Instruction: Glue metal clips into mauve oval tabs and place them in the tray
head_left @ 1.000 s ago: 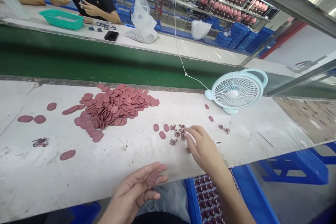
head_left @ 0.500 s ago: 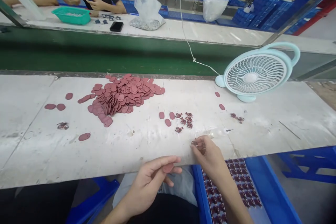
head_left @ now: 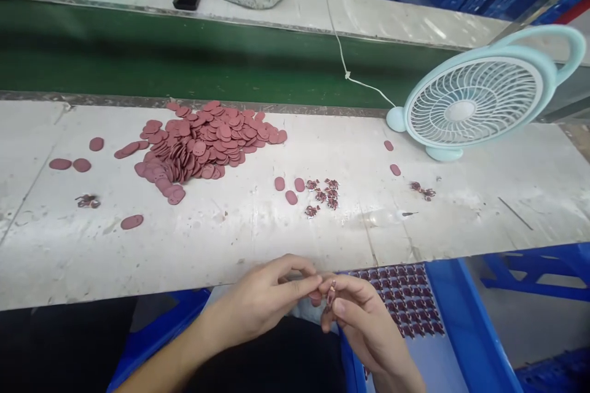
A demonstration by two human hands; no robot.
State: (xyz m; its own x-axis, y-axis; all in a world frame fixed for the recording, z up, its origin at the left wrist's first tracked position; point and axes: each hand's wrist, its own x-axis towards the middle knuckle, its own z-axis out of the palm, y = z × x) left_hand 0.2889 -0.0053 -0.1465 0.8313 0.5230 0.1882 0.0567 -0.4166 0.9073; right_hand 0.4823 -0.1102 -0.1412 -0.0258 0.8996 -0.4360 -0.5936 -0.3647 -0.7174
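My left hand (head_left: 271,295) is closed, its fingertips meeting those of my right hand above my lap. A sliver of a dull red oval disc (head_left: 316,299) shows beneath the left fingertips. Between thumb and forefinger, my right hand (head_left: 362,313) pinches a small dark red part with a shiny metal-looking piece (head_left: 330,295). Beyond the hands, several similar small parts (head_left: 326,195) lie grouped on the white table (head_left: 249,239). Three loose oval discs (head_left: 291,197) rest just left of that group, and a large heap of discs (head_left: 203,144) is farther left.
A blue tray (head_left: 474,319) with rows of dark red parts (head_left: 410,295) sits below the table's front edge at right. A light blue fan (head_left: 461,112) stands at the back right, its white cord (head_left: 348,75) running upward. A clear, dark-tipped tool (head_left: 387,216) lies on the table.
My right hand has come left and down from the table's edge with the small part, meeting my left hand. The left fingers have closed inward. The view has tilted down.
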